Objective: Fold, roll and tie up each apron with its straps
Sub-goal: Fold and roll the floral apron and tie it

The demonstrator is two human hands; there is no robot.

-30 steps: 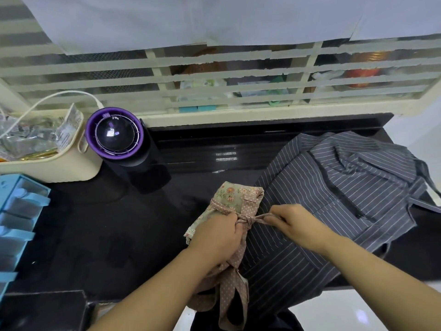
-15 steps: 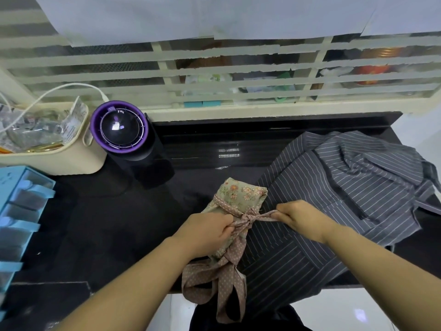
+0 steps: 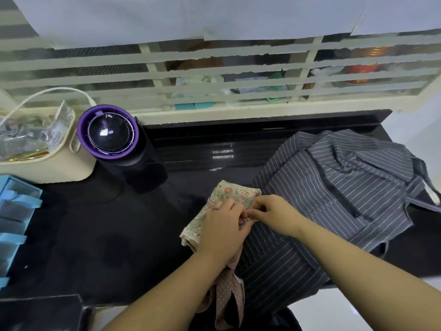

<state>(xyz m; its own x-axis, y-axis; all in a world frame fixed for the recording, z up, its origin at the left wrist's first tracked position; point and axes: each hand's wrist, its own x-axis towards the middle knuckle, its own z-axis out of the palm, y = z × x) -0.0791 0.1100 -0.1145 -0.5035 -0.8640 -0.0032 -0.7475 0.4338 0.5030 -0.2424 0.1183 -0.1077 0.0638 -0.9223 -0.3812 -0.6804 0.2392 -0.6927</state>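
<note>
Kitchen-looking corner: a slatted window grille (image 3: 214, 75) runs along the back with pale sheeting (image 3: 214, 15) hung over its top, and a glossy black worktop (image 3: 95, 235) sits below it.

Biggest thing on the worktop is the grey striped apron (image 3: 334, 192), spread loose and rumpled over the right side, with its near edge hanging off the front.

Over on the left there's a cream basket (image 3: 47, 168) full of clear packets, a white cable (image 3: 47, 94) looping over it, a black cylinder with a purple ring (image 3: 108, 134) just beside it, and a light blue tray (image 3: 16, 211) at the edge. Print on the packets and the little lit spot on the cylinder's top are too small to read.

The floral apron (image 3: 233, 191) is rolled into a bundle mid-worktop, touching the striped one's left edge.

Half a second ago the two hands were apart, pulling the strap ends out sideways. Now they've come together right over the knot. Left hand (image 3: 222, 228) is curled over the middle of the roll, and right hand (image 3: 274, 215) is meeting it fingertip to fingertip. Both are pinching the dotted pink straps (image 3: 226, 290) there, and the loose ends dangle off the front edge, under the left wrist.
</note>
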